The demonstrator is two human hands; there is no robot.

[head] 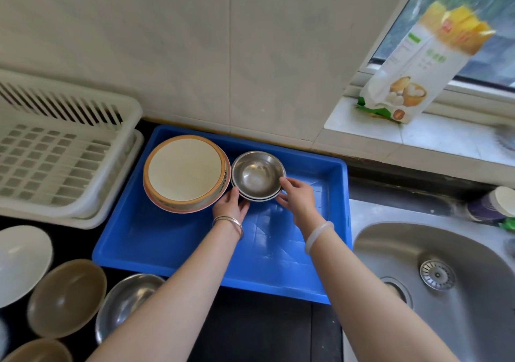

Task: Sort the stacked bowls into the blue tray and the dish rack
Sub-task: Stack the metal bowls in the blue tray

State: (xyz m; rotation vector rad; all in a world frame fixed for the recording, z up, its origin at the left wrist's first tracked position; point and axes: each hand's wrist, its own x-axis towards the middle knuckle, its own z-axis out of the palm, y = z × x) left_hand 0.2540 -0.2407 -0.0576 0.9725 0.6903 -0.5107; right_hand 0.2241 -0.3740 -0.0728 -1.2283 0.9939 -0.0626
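A blue tray is recorded on the dark counter against the tiled wall. It is flanked by a white dish rack on the left and a steel sink on the right. In the tray's far left corner a stack of wide cream bowls with orange rims is set. Just beside it, on the right, a stack of small steel bowls is held upright. This stack is gripped at its near rim from both sides, by the left hand and the right hand, fingers curled round the edge. Whether it rests on the tray floor cannot be told. A white bowl, a brown bowl and a large steel bowl are noted on the counter, near left
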